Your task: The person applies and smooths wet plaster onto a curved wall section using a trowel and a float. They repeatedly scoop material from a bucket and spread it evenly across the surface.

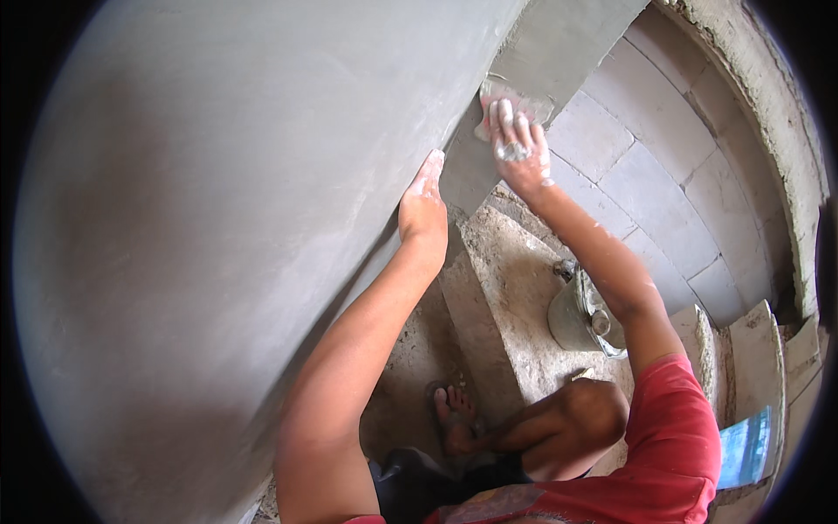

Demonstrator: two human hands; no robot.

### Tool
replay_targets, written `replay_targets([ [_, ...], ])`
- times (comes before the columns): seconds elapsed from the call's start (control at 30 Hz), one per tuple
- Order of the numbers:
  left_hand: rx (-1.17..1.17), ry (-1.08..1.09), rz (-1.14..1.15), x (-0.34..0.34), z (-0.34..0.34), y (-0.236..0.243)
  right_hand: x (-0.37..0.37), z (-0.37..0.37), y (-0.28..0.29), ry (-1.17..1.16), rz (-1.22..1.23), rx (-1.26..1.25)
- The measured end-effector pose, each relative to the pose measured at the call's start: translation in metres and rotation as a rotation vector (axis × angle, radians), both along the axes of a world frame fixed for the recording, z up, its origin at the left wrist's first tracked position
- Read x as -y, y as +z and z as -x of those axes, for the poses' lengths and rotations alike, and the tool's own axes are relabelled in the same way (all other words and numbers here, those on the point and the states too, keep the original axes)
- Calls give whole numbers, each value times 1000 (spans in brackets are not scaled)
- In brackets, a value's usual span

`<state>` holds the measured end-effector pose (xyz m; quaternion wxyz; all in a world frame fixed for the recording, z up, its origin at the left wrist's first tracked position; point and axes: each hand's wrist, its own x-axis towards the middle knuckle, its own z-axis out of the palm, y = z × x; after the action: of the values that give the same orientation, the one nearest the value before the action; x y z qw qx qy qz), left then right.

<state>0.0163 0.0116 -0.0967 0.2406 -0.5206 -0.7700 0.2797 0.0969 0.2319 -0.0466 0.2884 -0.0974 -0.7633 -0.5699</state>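
My left hand (422,196) rests against the edge of the large smooth grey plastered surface (218,175), its fingers straight and lightly dusted white; I see nothing held in it. Higher and to the right, my right hand (517,144) presses a flat, pinkish, paste-smeared pad (497,92) onto a narrow grey plastered band (567,35) beside that edge. White paste coats its fingers and knuckles, and the fingertips lie over the pad, whose full shape is partly hidden.
Below my right forearm a grey bucket (567,319) with a tool in it sits on rough concrete steps (497,262). Blockwork (646,201) curves behind them under a rough rim (786,122). A blue sheet (742,445) shows lower right. My bent leg and bare foot are below.
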Motion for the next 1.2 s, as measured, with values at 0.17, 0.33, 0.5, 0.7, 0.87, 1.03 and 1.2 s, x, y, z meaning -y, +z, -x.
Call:
replay_targets([
  [0.17,57,-20,-37,-3,3,-2,1,-14,-59,30,75,218],
  [0.33,11,-8,-28,-5,4,-7,34,-35,-38,-1,163,208],
  [0.5,106,-23,-46,-8,4,-7,25,-16,37,130,10,-71],
  [0.7,34,-6,-18,-5,3,-8,7,7,14,143,15,-76],
  [0.87,-15,-4,-62,-6,4,-14,-7,6,-42,98,8,71],
  [1.03,-23,-6,-36,-7,4,-15,-17,1,-80,100,53,132],
  [1.2,-22,-6,-23,-4,3,-11,-15,-10,-111,47,132,288],
])
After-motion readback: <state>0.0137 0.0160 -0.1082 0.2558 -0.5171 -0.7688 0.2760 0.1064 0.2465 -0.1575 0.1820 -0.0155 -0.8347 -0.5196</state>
